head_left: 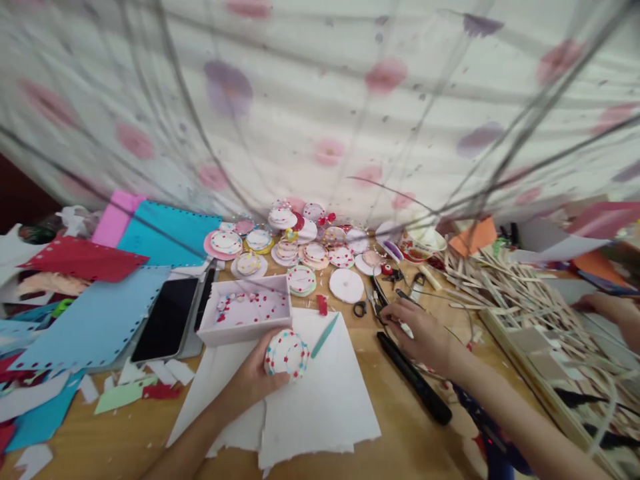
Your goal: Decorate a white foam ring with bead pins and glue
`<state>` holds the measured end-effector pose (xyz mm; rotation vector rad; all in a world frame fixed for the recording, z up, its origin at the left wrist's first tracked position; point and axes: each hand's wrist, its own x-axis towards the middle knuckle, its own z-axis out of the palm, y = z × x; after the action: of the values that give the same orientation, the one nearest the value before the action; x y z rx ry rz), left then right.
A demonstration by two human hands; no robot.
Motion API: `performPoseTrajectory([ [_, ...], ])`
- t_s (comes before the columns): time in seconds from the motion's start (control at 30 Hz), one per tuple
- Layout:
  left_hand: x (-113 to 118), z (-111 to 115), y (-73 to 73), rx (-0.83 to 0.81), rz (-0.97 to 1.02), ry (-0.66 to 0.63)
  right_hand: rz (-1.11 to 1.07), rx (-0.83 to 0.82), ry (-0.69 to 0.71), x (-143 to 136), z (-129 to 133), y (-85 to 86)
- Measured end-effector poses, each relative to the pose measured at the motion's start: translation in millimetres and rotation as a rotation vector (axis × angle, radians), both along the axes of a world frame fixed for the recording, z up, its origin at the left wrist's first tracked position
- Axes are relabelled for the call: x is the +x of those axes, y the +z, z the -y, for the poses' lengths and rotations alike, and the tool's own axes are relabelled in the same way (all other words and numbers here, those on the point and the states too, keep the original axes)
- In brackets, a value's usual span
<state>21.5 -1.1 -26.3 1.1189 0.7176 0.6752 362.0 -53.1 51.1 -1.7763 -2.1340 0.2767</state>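
Left hand [256,371] grips a beaded disc [287,353] edgewise, likely to keep its face exposed; right hand [416,331], at three o'clock, grasp indiscernible.

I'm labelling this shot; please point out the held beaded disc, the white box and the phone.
Beaded disc [287,355]: head view, middle of its face.
White box [245,329]: head view, front wall.
Phone [167,320]: head view, dark screen.

Honestly, that wooden surface [115,430] was packed: white sheets [323,407] up front, a chunky black tool [417,383] on the right, paper scraps [163,391] leftward, beaded discs [301,281] toward the back.
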Motion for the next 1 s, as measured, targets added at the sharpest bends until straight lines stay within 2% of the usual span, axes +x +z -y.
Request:
performPoseTrajectory([
  [0.1, 2.4, 0.0, -2.9, 0.001, 0.014, 0.019, 0.054, -0.097, -0.099, 8.0, -31.6, -16.9],
  [0.3, 4.3, -3.0, 5.6, -0.076, 0.082, 0.097, 0.072, -0.076, -0.175, -24.0, -100.8, -46.7],
  [0.47, 4.0, -6.8, 12.1, -0.241, 0.234, 0.137, -0.038, -0.055, -0.174, -33.1, -118.2, -48.7],
  [0.6, 2.9, -7.6, 9.5, -0.278, 0.284, 0.12, -0.212, 0.012, -0.232, -32.3, -103.0, -35.2],
  [0.73, 1.1, -7.1, 7.1, -0.278, 0.283, 0.14, -0.484, 0.057, -0.244, -54.4, -61.4, -12.0],
  [0.8, 0.9, -6.2, 8.8, -0.269, 0.226, 0.155, -1.021, -0.021, -0.207, -77.3, -36.1, -2.0],
  [0.83, 1.0, -5.5, 10.6, -0.248, 0.175, 0.151, -1.189, -0.061, -0.164, -90.2, -24.4, 1.4],
  [0.9, 1.3, -3.6, 16.2, -0.133, 0.056, 0.131, -1.347, -0.129, -0.114, -114.8, -5.0, 4.9],
  [1.0, 0.3, 1.4, 29.2, 0.186, -0.093, 0.12, -1.45, -0.14, -0.075, -141.0, 13.7, 4.0],
])
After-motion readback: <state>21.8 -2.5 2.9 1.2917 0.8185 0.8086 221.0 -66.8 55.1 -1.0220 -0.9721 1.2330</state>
